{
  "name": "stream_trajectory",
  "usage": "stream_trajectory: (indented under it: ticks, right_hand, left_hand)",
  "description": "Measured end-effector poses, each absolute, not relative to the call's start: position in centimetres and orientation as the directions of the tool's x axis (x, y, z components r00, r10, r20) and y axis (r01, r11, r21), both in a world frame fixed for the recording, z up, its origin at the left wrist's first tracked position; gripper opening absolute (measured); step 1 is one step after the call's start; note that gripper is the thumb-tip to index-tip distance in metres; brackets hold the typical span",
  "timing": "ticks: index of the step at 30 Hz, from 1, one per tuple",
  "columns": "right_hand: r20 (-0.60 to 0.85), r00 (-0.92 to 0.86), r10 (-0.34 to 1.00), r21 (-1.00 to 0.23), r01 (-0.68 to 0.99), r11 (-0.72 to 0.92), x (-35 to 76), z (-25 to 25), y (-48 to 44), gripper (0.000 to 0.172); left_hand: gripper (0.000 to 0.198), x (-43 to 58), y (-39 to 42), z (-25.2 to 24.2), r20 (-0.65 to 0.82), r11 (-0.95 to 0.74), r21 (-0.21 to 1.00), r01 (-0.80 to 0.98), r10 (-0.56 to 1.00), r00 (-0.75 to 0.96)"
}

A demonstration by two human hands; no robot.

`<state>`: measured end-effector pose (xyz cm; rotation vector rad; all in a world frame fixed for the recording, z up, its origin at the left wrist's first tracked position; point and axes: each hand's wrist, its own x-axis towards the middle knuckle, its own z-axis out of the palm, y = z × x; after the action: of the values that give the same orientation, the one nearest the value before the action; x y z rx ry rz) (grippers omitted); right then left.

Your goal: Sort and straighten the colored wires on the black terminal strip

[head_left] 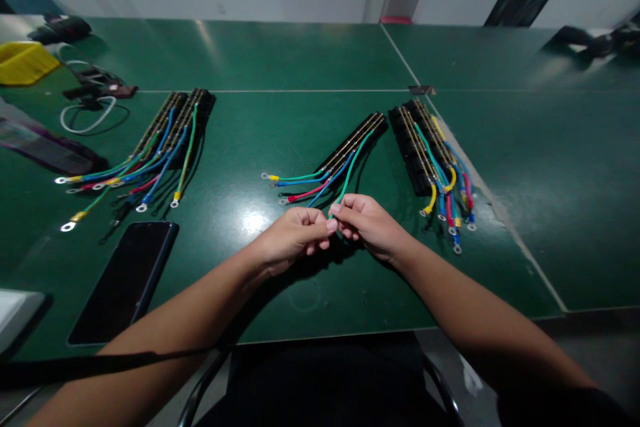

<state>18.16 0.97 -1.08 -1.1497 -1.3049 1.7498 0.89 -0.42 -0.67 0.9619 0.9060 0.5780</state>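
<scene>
Pinched between the fingers of my left hand [303, 235] and my right hand [367, 223] is a green wire [353, 170]. Its near end is hidden by my fingertips. The wire runs up to the far end of a black terminal strip [345, 150] with brass-coloured bars, lying slantwise on the table. Blue, red and green wires also come off this strip. Their ring lugs [285, 200] point left, just beyond my left hand. My two hands nearly touch each other.
More wired strips lie at left [187, 123] and right [415, 147] on the green table [260, 113]. A dark phone [125, 280] lies near my left forearm. Further left are a yellow bin [27, 63], a cable [87, 127] and a plastic packet [45, 140].
</scene>
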Motion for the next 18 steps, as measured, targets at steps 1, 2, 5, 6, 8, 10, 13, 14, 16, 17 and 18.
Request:
stream_trajectory:
  ticks: [1,2,5,6,8,10,13,14,16,17,18]
  right_hand:
    - [-0.26,-0.398,0.88,-0.958,-0.004,-0.285,18.17,-1.07,0.98,0.028]
    - [-0.264,-0.401,0.877,-0.957,-0.003,-0.289,18.18,-1.08,0.99,0.028]
    - [-0.27,-0.409,0.872,-0.955,0.0,-0.296,18.22,-1.12,1.02,0.027]
    - [-0.269,-0.414,0.87,-0.955,-0.001,-0.296,18.23,-1.13,1.02,0.026]
    - [-0.261,-0.427,0.866,-0.957,-0.005,-0.291,18.26,-1.11,1.03,0.024]
    - [-0.257,-0.439,0.861,-0.957,-0.006,-0.289,18.28,-1.01,1.02,0.022]
    - [-0.265,-0.441,0.857,-0.957,0.012,-0.29,18.29,-0.82,1.02,0.021]
    - [-0.268,-0.437,0.859,-0.957,0.021,-0.288,18.28,-0.79,1.02,0.02]
    - [-0.272,-0.417,0.867,-0.958,0.036,-0.283,18.25,-0.83,1.02,0.02]
    - [-0.273,-0.403,0.874,-0.959,0.042,-0.28,18.22,-0.89,1.01,0.019]
    - [-0.274,-0.388,0.88,-0.96,0.049,-0.277,18.18,-0.97,1.0,0.019]
  left_hand:
    - [0.034,0.88,-0.44,-0.66,-0.394,0.469,0.883,-0.009,0.752,0.528]
    - [0.033,0.86,-0.48,-0.65,-0.391,0.455,0.89,0.012,0.751,0.532]
    - [0.033,0.83,-0.68,-0.58,-0.338,0.349,0.934,0.07,0.809,0.481]
    - [0.033,0.79,-0.72,-0.54,-0.318,0.313,0.945,0.088,0.83,0.459]
    - [0.034,0.63,-0.73,-0.42,-0.306,0.282,0.952,0.12,0.841,0.446]
    - [0.033,0.38,-0.62,-0.28,-0.33,0.302,0.943,0.138,0.814,0.478]
    - [0.033,0.04,-0.36,-0.23,-0.367,0.34,0.928,0.154,0.754,0.544]
    - [0.033,0.0,-0.31,-0.26,-0.367,0.337,0.928,0.162,0.745,0.557]
    - [0.032,0.04,-0.34,-0.35,-0.337,0.274,0.941,0.197,0.766,0.548]
    - [0.031,0.12,-0.43,-0.38,-0.301,0.208,0.951,0.23,0.8,0.519]
    - [0.03,0.22,-0.56,-0.38,-0.248,0.122,0.952,0.28,0.842,0.478]
